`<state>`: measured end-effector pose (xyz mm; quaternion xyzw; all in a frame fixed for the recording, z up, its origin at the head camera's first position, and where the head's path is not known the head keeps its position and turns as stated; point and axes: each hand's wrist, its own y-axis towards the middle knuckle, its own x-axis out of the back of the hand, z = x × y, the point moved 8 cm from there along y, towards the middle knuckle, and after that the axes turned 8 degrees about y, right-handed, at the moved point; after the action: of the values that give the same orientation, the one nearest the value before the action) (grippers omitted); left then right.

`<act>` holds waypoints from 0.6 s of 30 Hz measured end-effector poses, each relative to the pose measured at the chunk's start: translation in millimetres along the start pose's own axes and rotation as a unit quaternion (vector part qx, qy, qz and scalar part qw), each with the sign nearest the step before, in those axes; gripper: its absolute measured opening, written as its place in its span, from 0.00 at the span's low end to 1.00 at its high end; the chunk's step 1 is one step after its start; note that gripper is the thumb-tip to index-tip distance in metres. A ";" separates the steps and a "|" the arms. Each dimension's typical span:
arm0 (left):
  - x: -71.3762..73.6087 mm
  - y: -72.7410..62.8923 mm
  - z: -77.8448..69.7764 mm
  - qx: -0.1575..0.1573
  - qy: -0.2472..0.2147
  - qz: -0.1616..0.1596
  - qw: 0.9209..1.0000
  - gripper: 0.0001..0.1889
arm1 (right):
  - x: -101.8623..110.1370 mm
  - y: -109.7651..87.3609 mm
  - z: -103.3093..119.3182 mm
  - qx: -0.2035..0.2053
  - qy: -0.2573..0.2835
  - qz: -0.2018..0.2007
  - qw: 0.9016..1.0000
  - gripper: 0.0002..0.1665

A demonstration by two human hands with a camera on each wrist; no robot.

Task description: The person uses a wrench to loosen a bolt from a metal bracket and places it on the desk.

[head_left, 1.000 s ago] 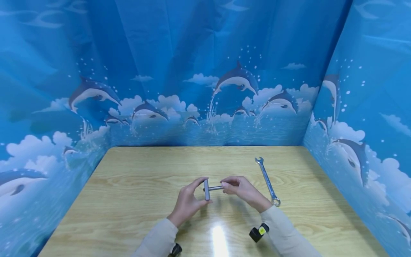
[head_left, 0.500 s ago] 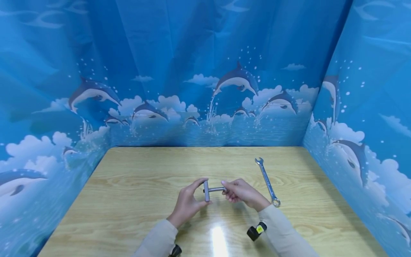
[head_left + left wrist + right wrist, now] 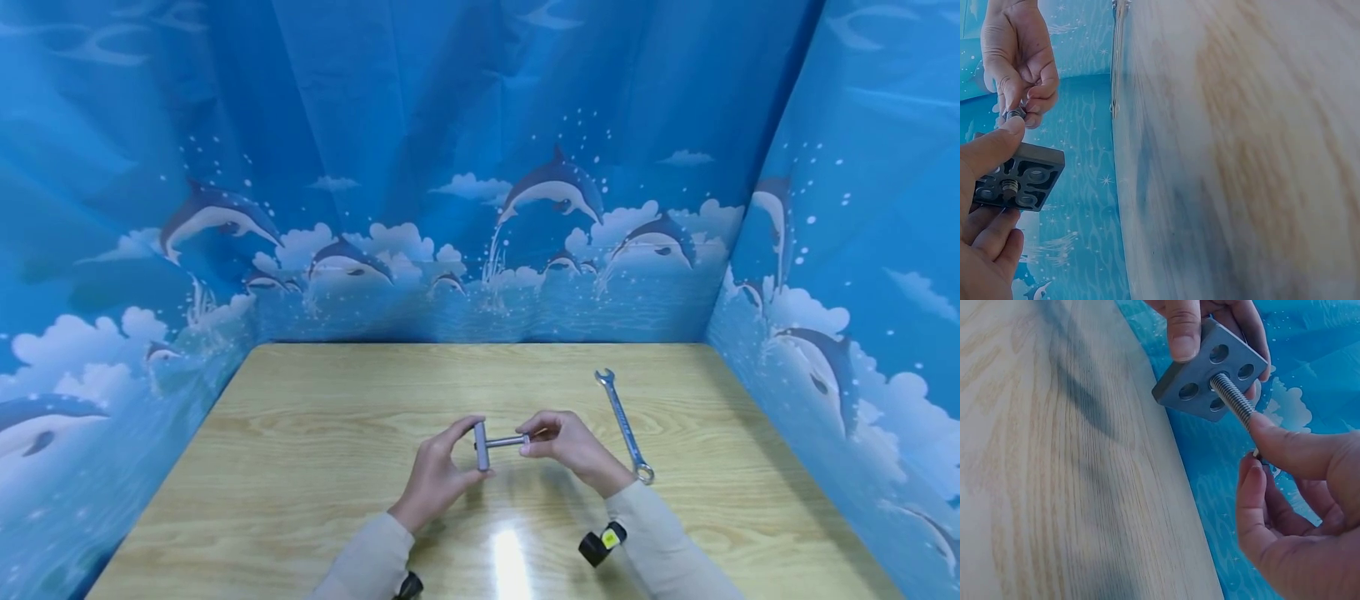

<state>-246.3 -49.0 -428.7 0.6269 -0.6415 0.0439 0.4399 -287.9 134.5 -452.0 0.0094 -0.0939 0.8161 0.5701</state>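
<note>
My left hand (image 3: 442,468) grips a grey square plate (image 3: 1229,359) by its edges, thumb on one edge and fingers on the opposite one. The plate has several round holes, and its ribbed back faces the left wrist camera. Through its centre runs a threaded bolt (image 3: 1232,395); the short tip (image 3: 1010,186) pokes out at the back. My right hand (image 3: 573,450) pinches the bolt's far end between thumb and fingers, which partly hide the bolt head (image 3: 526,439). Both hands hold the parts above the table, with the bolt roughly level.
A combination wrench (image 3: 625,425) lies on the wood-grain table (image 3: 337,433), just right of my right hand. Blue dolphin-print curtains (image 3: 480,208) stand behind the table and along both sides. Black wrist cameras (image 3: 596,547) hang under the sleeves.
My right hand's fingers have turned about the bolt's end: the thumb rode on top half a second ago and is lower now. The left hand and plate have barely moved.
</note>
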 end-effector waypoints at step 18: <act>-0.9 -0.1 -0.1 -0.010 0.011 -0.009 1.000 0.41 | -9.6 -1.4 -6.6 -0.031 0.022 0.069 0.997 0.34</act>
<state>-246.4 -48.2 -429.2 0.6274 -0.6317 0.0406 0.4534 -282.6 127.1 -459.5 -0.0323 -0.1069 0.8504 0.5142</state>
